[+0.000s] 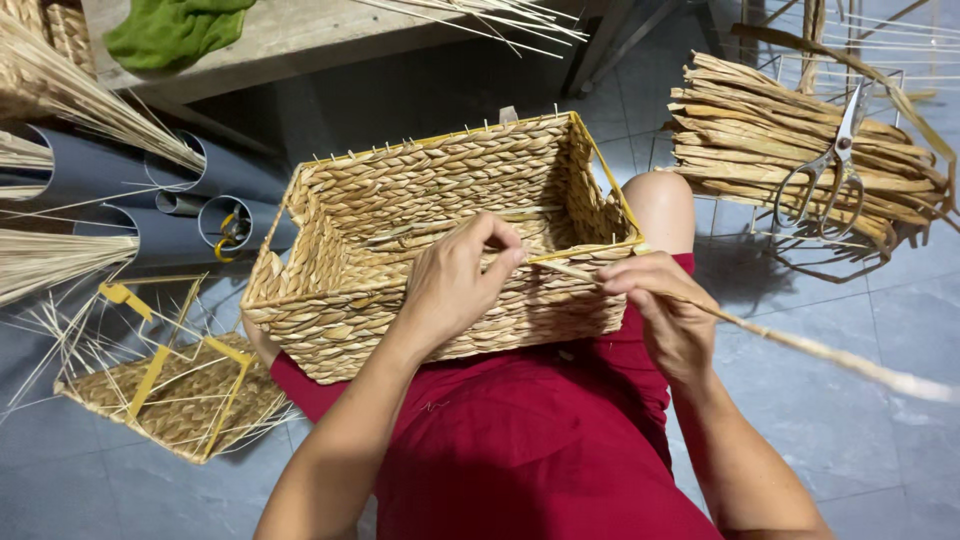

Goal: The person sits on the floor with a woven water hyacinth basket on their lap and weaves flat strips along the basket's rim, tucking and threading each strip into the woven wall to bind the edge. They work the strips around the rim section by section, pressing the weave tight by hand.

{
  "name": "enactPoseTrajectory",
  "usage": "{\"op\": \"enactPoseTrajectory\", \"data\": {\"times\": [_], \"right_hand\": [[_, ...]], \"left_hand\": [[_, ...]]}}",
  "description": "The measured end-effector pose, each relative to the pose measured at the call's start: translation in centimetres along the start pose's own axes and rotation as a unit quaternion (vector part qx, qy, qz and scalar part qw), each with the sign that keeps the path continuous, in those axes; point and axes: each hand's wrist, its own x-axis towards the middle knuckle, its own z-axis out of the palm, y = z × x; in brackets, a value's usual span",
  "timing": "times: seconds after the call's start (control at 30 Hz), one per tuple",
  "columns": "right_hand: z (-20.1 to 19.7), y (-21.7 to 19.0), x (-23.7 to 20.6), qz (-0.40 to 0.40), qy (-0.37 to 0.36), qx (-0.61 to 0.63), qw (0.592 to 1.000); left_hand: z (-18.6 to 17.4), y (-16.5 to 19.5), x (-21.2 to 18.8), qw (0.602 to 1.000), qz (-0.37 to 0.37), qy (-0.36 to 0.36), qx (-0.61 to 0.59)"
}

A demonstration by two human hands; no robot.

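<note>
We see the strand [830,352] blur and leave the right edge. The left hand [455,285] hides part of the basket [400,200] rim.

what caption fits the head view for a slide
Both hands, left and right, work a fibre strand into a woven basket rim.

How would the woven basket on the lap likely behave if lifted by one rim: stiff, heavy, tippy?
The basket probably keeps its shape: a yellow frame runs along its rim. It looks light for its size, being braided dry fibre and empty. Its wide flat form should resist tipping, though the loose strand held by the right hand would trail limply.
</note>
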Motion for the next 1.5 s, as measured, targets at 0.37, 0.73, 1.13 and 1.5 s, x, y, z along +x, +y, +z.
{"op": "enactPoseTrajectory", "data": {"times": [0.37, 0.73, 1.13, 1.5], "right_hand": [[2.9, -5.1, 0.3, -0.103, -0.206, -0.138, 0.963], [4.3, -1.5, 15.6, -0.052, -0.067, -0.092, 0.992], [0.4, 2.4, 22.1, -0.22, -0.141, -0.437, 0.86], [1.2, 1.5, 18.0, 0.302, -0.143, -0.019, 0.942]], "left_hand": [[2.3, -0.4, -1.2, 0.958, 0.235, 0.141, 0.082], [2.4, -0.3, -0.3, 0.989, 0.135, 0.043, 0.035], [3.1, -0.1, 0.5, 0.992, 0.075, 0.096, 0.033], [1.3, 0.9, 0.5, 0.998, -0.013, -0.007, 0.069]]}}
